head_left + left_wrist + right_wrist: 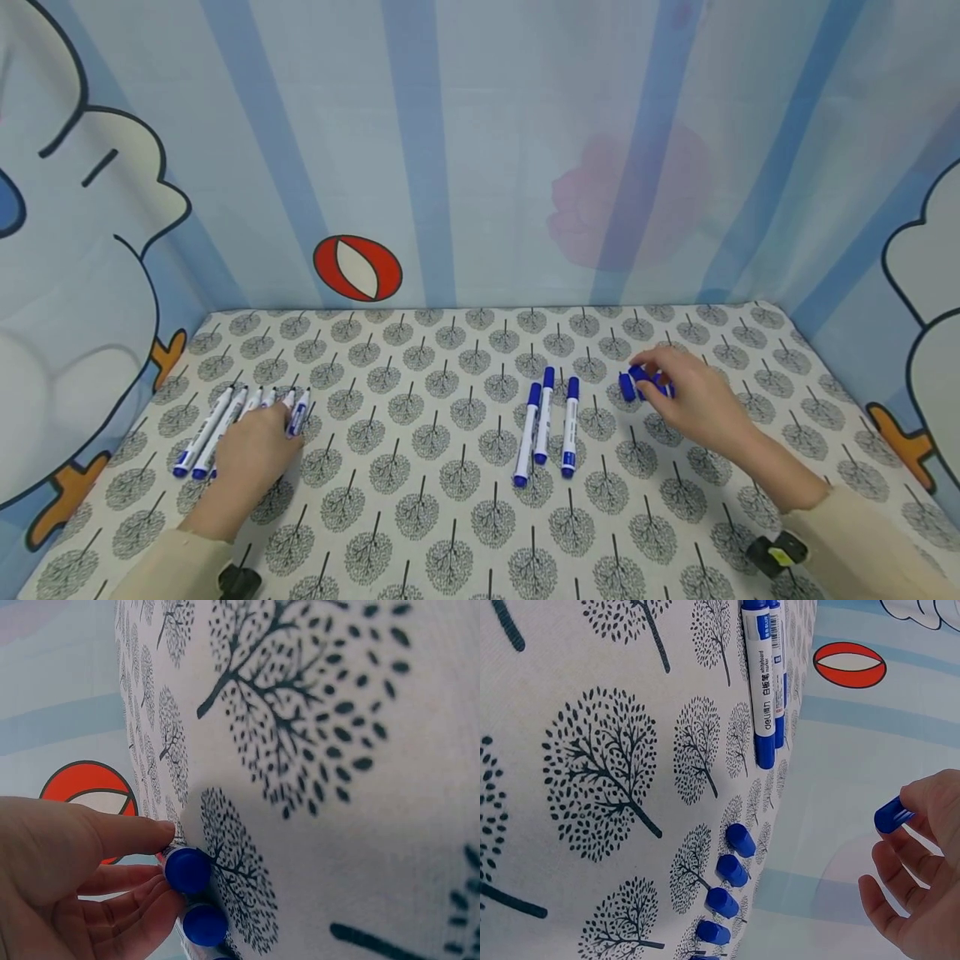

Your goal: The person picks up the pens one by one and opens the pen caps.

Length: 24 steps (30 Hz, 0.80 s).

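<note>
My left hand (255,446) is over a row of uncapped whiteboard markers (206,429) at the table's left. In the left wrist view its thumb and fingers pinch a marker (187,871) near the blue end, with another marker (205,924) beside it. Their far tips show past the hand in the head view. At the right, my right hand (693,400) holds a blue marker cap (891,815) between thumb and index finger, raised off the cloth. Several loose blue caps (722,902) stand in a line below, partly hidden by this hand in the head view.
Three capped whiteboard markers (528,433) lie between the hands, right of the table's middle. A tree-patterned cloth (420,533) covers the table. Behind it hangs a striped cartoon curtain (495,167), which reaches down to the table's back edge.
</note>
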{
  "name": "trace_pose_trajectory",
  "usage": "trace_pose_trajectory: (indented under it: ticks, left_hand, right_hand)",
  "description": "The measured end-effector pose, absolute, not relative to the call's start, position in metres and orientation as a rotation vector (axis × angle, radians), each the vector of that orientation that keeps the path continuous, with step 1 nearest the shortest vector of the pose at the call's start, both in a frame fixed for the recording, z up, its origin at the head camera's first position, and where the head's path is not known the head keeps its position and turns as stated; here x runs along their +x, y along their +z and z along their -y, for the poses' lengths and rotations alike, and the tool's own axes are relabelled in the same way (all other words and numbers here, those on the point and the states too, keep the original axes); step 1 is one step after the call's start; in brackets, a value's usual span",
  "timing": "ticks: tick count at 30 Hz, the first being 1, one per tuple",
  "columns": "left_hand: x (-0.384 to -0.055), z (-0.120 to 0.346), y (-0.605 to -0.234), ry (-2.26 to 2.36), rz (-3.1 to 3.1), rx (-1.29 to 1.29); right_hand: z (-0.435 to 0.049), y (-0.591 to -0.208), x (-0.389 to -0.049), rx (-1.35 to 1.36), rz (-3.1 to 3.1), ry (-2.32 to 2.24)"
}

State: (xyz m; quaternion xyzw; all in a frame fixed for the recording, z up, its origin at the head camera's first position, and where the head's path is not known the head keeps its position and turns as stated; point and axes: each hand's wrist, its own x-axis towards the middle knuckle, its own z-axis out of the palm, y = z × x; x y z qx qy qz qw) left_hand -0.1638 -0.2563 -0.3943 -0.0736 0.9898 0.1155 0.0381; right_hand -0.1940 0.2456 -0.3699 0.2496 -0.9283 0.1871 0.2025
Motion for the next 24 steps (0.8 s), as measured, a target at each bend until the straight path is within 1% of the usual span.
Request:
trace_pose_trajectory:
  ticks: [12, 24]
  left_hand:
    - [-0.1649, 0.2559, -0.3907, 0.350, -3.070, -0.203]
    - [-0.1682, 0.2481, -0.3884, 0.343, -3.165, -0.091]
  right_hand:
    - [-0.2450, -0.3727, -0.1938, 0.682, 2.607, 0.523]
    - [-0.2479, -0.3744, -0.1958, 0.629, 2.654, 0.538]
